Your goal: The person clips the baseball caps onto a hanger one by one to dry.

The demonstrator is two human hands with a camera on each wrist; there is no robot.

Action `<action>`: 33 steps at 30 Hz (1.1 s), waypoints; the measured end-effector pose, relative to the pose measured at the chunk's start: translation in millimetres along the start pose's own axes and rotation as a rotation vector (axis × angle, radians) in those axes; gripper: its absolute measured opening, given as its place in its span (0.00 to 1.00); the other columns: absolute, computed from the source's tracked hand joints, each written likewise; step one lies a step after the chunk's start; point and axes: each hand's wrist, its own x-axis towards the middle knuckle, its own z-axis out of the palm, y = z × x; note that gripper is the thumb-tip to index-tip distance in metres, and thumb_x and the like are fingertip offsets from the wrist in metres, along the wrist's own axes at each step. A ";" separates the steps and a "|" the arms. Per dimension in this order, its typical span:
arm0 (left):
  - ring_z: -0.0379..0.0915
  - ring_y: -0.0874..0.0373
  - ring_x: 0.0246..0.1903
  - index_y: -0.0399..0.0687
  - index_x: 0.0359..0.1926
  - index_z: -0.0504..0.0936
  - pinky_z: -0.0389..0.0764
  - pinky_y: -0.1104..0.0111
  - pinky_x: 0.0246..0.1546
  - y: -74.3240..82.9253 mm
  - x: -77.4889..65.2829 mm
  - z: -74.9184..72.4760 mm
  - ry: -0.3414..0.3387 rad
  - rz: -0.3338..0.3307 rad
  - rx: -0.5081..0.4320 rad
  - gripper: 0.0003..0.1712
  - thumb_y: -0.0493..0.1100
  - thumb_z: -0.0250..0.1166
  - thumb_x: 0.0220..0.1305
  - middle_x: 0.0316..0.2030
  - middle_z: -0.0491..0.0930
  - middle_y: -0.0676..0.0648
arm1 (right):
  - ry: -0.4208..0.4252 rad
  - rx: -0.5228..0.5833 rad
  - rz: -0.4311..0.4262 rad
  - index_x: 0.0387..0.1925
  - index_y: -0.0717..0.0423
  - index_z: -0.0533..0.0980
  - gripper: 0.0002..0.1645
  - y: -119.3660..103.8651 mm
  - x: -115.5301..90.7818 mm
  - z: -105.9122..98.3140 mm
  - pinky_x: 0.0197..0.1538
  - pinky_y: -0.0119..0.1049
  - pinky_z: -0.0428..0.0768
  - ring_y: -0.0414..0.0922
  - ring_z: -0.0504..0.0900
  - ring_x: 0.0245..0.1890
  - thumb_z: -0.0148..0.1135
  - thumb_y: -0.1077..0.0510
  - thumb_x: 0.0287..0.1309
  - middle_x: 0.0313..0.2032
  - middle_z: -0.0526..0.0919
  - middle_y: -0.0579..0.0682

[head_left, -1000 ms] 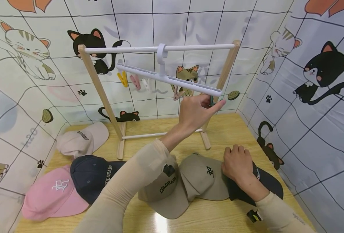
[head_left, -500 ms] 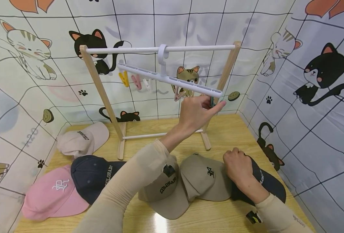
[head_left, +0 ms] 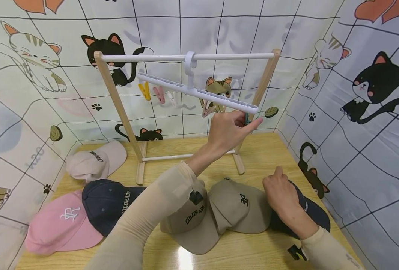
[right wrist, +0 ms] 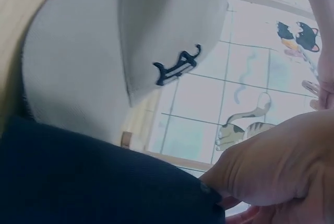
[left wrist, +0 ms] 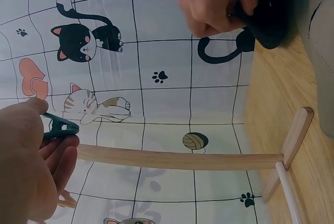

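My left hand [head_left: 228,129] is raised at the right end of a white hanger [head_left: 199,93]. It pinches a dark green clothespin [left wrist: 61,127] that hangs from that end, tipping the hanger down to the right. At the right of the table my right hand [head_left: 282,193] grips the edge of a dark navy cap [head_left: 315,217]; in the right wrist view its fingertips are partly hidden behind the fabric [right wrist: 104,177]. Left of this cap lies a khaki cap [head_left: 231,202] with a dark monogram, their brims overlapping in the head view.
The hanger hooks over the white top bar [head_left: 142,58] of a wooden rack. Yellow [head_left: 144,91], pink and white clothespins hang from it. A khaki Colorado cap [head_left: 189,217], a navy cap [head_left: 101,206], a pink cap [head_left: 62,225] and a pale cap [head_left: 94,161] lie leftward.
My right hand has shifted slightly to the right and turned, one finger now pointing up at its far side; the navy cap has moved a little with it. The left hand holds still at the clothespin.
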 end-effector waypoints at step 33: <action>0.80 0.64 0.18 0.51 0.13 0.81 0.62 0.78 0.23 0.9 -0.3 0.1 0.016 -0.017 -0.025 0.31 0.56 0.81 0.68 0.15 0.86 0.54 | 0.205 0.170 0.021 0.28 0.66 0.71 0.18 31.4 31.0 -41.7 0.16 0.47 0.73 0.53 0.71 0.11 0.76 0.71 0.64 0.18 0.72 0.58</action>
